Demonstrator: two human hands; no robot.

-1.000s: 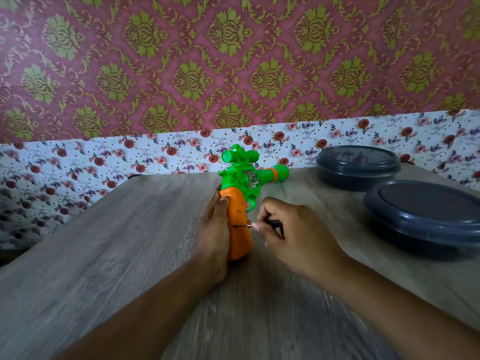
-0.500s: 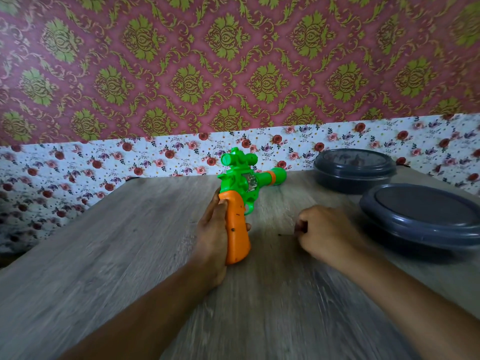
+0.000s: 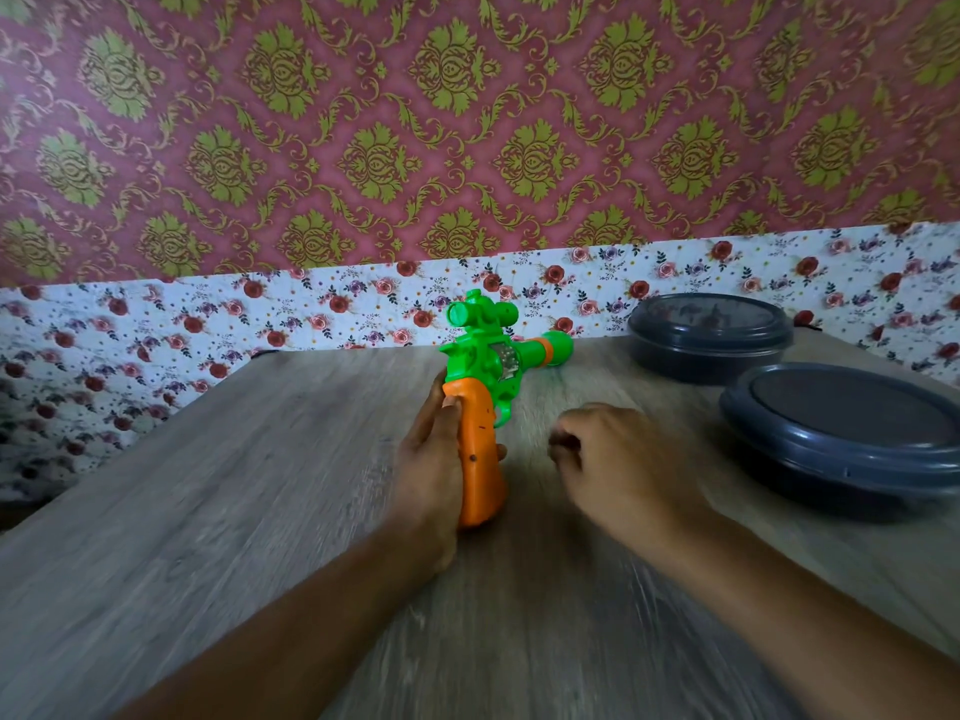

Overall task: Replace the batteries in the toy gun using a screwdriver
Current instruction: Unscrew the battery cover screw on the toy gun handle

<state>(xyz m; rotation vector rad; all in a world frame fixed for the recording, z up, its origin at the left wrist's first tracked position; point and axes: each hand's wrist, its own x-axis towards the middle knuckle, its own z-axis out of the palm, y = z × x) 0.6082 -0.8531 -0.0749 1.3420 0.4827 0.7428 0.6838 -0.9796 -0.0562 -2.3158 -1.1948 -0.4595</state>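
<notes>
The toy gun (image 3: pixel 485 371) has a green body with a scope and an orange grip, and stands upright on the wooden table (image 3: pixel 234 511), barrel pointing right. My left hand (image 3: pixel 431 459) wraps the orange grip from the left. A small dark screw hole shows on the grip's side. My right hand (image 3: pixel 618 459) hovers just right of the grip, a short gap away, with its fingers curled shut. Only a dark bit of the screwdriver (image 3: pixel 563 440) shows between those fingers; its shaft is hidden or blurred.
Two dark grey lidded round containers stand at the right: one near (image 3: pixel 852 433), one farther back (image 3: pixel 709 335). The table's back edge meets a floral wall; its left edge runs diagonally at the left.
The screwdriver tip was in the grip's screw a second ago. My right hand pulled it away to the right, then drifted slightly back toward the gun. My left hand kept its hold.
</notes>
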